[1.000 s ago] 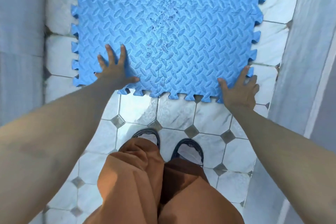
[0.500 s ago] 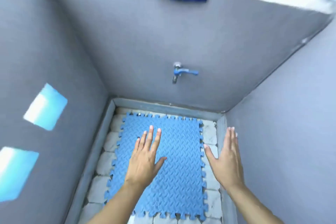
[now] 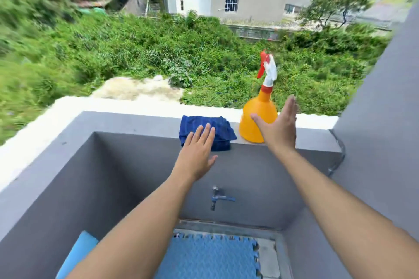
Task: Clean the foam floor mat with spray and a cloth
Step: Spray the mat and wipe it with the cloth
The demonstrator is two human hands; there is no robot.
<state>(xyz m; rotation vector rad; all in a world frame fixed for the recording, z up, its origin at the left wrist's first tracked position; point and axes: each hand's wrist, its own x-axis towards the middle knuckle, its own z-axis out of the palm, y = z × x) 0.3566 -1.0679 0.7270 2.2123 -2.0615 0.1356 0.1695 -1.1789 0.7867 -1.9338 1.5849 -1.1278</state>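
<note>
Both hands now lifting off the mat and reaching up toward the ledge point(image 3: 145, 121), fingers straight and spread, holding nothing. Half a second back hovering low over the mat; a second back pressing its near corners flat against the tiles. Left hand point(image 3: 196, 154) closing in on the folded blue cloth point(image 3: 221, 128), fingertips overlapping its front edge from this angle, though touching or only hanging in front, hard to tell. Right hand point(image 3: 277, 128) rising edge-on just beside the orange spray bottle point(image 3: 254, 118), thumb crossing its body, not yet wrapping it. Cloth and bottle sitting side by side on the ledge above the tap point(image 3: 218, 198), close but apart. Blue foam mat point(image 3: 208, 258) lying flat on the floor at the foot of the wall, below both forearms. Laying-out seemingly finishing, fetching of tools starting: probably gripping the bottle and gathering the cloth next, then heading back down to spray. No wetting or wiping done yet, judging from this.
</note>
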